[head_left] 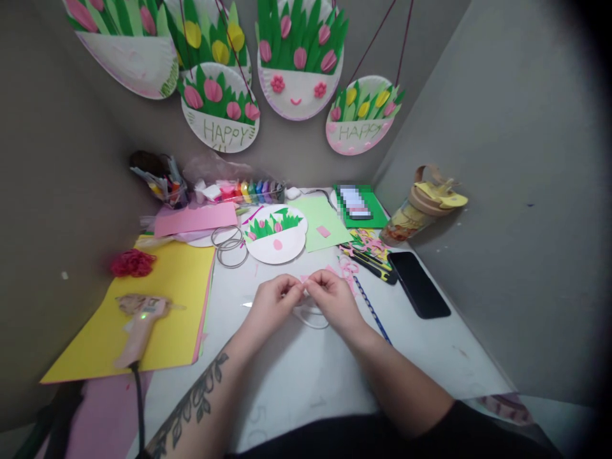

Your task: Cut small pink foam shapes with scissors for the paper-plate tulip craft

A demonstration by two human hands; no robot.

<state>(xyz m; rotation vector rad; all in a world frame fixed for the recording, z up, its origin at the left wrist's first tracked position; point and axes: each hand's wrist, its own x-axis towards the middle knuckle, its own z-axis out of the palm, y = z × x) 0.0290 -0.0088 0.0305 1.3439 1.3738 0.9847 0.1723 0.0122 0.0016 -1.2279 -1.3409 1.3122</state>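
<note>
My left hand [278, 296] and my right hand [331, 298] meet above the middle of the table, fingertips pinched together. Between them is something small and pinkish, mostly hidden by the fingers. Beneath the hands lie what look like scissors: a white handle loop [313, 324] shows below them, and a pointed metal tip [247, 305] pokes out on the left. Just beyond the hands rests a white paper plate craft [275, 250] with green paper grass and pink tulips. Pink paper scraps [347, 268] are scattered beside my right hand.
A glue gun [143, 328] lies on yellow paper [189, 319] at left. Right of my hands are a patterned pencil [370, 309], cutters [368, 262], a black phone [419, 285] and a tumbler [414, 210]. Finished plate baskets [301, 92] hang on the wall.
</note>
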